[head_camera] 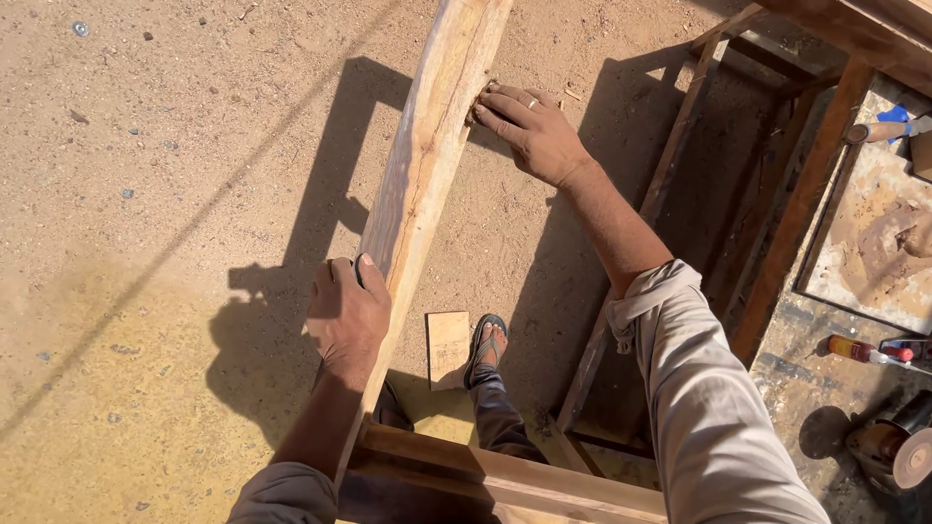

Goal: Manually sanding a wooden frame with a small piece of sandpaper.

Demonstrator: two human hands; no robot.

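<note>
1. Gripping the long wooden beam [422,165] from its left edge, the left hand [347,312] had its fingers curled over the pale, rough-sawn face, with the thumb hooked at the edge and something small and dark tucked beside it; what that was could not be told
2. Farther up, the right hand [532,131] lay against the right edge of the same beam, fingers stretched nearly flat and pressed on a ragged, splintered notch in the wood, not clenched around anything
3. The beam ran slanting from the top of the view down towards the person, its grain streaked tan and grey-brown, its lower end meeting a smoother squared wooden frame [505,475] of darker reddish timber
4. Both forearms wore rolled-up sleeves of light beige cloth
5. Below the beam, a foot in a sandal [484,347] stood on the sandy, pebble-flecked ground [146,243], just beside a small flat rectangular offcut of board [448,347]
6. To the right stood an open frame of dark slats [738,194], casting hard shadows on the sand
7. Beyond it a dusty, stained tabletop [874,262] carried a tool with a round wooden handle [879,130]
8. Near the lower right lay a small red-and-white bottle [860,350] and a round-bodied power tool [898,451] with a disc-shaped face
</note>
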